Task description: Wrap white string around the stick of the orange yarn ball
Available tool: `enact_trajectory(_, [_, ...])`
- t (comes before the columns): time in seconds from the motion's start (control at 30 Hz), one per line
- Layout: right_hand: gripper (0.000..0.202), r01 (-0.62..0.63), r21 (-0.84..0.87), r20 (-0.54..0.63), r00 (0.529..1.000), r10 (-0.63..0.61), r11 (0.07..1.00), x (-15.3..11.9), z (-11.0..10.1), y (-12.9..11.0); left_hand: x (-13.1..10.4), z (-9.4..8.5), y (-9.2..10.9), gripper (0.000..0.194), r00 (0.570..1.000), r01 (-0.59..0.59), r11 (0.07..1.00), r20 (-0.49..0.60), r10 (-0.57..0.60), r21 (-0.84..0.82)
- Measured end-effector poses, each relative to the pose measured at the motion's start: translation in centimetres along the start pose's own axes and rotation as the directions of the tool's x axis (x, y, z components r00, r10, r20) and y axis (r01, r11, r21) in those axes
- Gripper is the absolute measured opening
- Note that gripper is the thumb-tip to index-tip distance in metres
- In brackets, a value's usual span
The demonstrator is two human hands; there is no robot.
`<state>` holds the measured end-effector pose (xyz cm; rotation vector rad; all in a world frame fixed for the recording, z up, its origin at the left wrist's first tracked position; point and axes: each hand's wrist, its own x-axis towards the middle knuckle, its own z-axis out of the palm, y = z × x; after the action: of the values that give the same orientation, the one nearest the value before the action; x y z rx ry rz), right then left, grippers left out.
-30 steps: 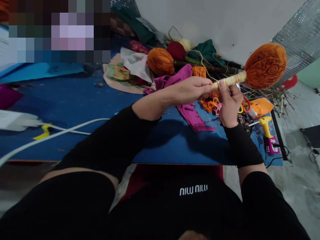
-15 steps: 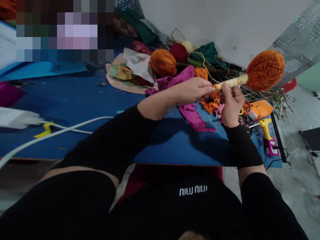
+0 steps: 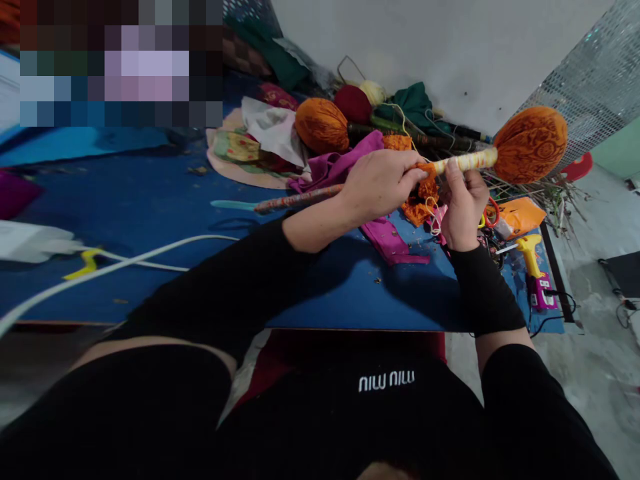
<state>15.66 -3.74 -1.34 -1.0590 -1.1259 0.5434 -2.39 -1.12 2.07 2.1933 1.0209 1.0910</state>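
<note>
Black shirt with white lettering [image 3: 387, 381] nearest, 5 o'clock from view centre, 12 being the far side. Blue tabletop [image 3: 320, 287] starts just beyond it.

White cable [image 3: 120, 265] crosses the tabletop at 9 o'clock, yellow tape [image 3: 85, 264] on it.

Glue gun [image 3: 531, 253], yellow, at 3 o'clock, by a purple-and-white socket block [image 3: 543, 292]. Scissors, red and yellow handles [image 3: 493, 213], nearer the right hand [image 3: 465, 210].

Right hand: thumb and fingers closed on the yellow-white wrapped handle [image 3: 470, 161], between 2 and 3 o'clock. Left hand [image 3: 377, 181]: narrow pinch on orange cloth [image 3: 427, 171] at the handle's left end, between 1 and 2 o'clock. Handle runs out to the held orange cloth-covered bulb [image 3: 531, 145] at 2 o'clock, off the tabletop.

Mottled red-grey stick [image 3: 300, 199], pale blue tip [image 3: 233, 205], shows past the left wrist toward 10 o'clock. Can't tell if it joins the handle; hand hides that stretch.

Magenta cloth [image 3: 345, 159] lies beyond the left wrist. Further out: second orange bulb [image 3: 321, 125] at 12, dark red yarn ball [image 3: 353, 103] and cream yarn ball [image 3: 373, 93] between 12 and 1. Pale wall [image 3: 425, 47] behind.
</note>
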Motion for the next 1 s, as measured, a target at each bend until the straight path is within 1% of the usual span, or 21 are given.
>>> enact_trajectory(0.07, [0.055,0.004,-0.003,0.014,1.0,-0.004,1.0,0.1,0.1,0.1,0.1,-0.4,0.0,0.018,0.999,0.014,0.998,0.032,-0.012,-0.06])
enact_trajectory(0.17, [0.055,-0.013,0.012,0.031,0.999,0.013,1.0,-0.1,0.8,0.3,0.3,-1.3,0.2,0.022,0.994,0.045,0.984,0.109,-0.026,-0.17])
enact_trajectory(0.23, [0.058,-0.031,0.036,0.031,0.999,0.03,0.999,-0.6,1.4,0.3,0.4,-1.7,0.3,0.023,0.991,0.058,0.979,0.127,-0.034,-0.195])
enact_trajectory(0.33, [0.058,0.001,0.025,0.026,1.0,-0.001,1.0,-1.9,2.1,-0.6,0.6,-1.6,0.1,0.02,0.995,0.055,0.985,0.09,-0.04,-0.165])
enact_trajectory(0.43, [0.056,0.09,-0.058,0.016,0.996,-0.09,0.994,-3.2,2.2,-2.6,0.5,-0.8,0.0,0.024,0.999,0.039,0.992,0.005,-0.038,-0.123])
enact_trajectory(0.5, [0.053,0.105,-0.092,0.026,0.994,-0.103,0.99,-3.8,2.0,-3.9,0.3,-0.3,0.1,0.027,0.998,0.034,0.995,-0.043,-0.038,-0.099])
enact_trajectory(0.6, [0.047,0.082,-0.088,0.043,0.996,-0.079,0.993,-4.5,1.7,-5.0,0.0,0.1,0.4,0.027,0.997,0.056,0.996,-0.052,-0.06,-0.07])
enact_trajectory(0.67, [0.044,0.106,-0.091,0.039,0.994,-0.103,0.99,-4.6,1.5,-5.1,-0.1,0.3,0.5,0.028,0.997,0.074,0.996,-0.034,-0.076,-0.046])
enact_trajectory(0.73, [0.045,0.17,-0.11,0.057,0.985,-0.164,0.979,-4.4,1.3,-4.8,-0.1,0.3,0.5,0.029,0.997,0.077,0.997,-0.02,-0.077,-0.004])
enact_trajectory(0.77, [0.046,0.208,-0.119,0.085,0.976,-0.199,0.971,-4.1,1.2,-4.6,-0.1,0.3,0.5,0.03,0.997,0.072,0.997,-0.014,-0.072,0.025])
enact_trajectory(0.87, [0.046,0.303,-0.113,0.212,0.938,-0.275,0.946,-2.8,0.7,-4.3,-0.1,0.2,0.6,0.031,0.998,0.061,0.991,0.01,-0.063,0.121])
enact_trajectory(0.93, [0.044,0.322,-0.088,0.262,0.921,-0.29,0.943,-1.7,0.3,-4.6,-0.2,0.1,0.8,0.032,0.997,0.059,0.983,0.034,-0.065,0.174])
enact_trajectory(1.0, [0.042,0.311,-0.06,0.271,0.92,-0.284,0.948,-0.7,-0.1,-5.1,-0.3,0.1,1.0,0.032,0.996,0.056,0.975,0.061,-0.071,0.215])
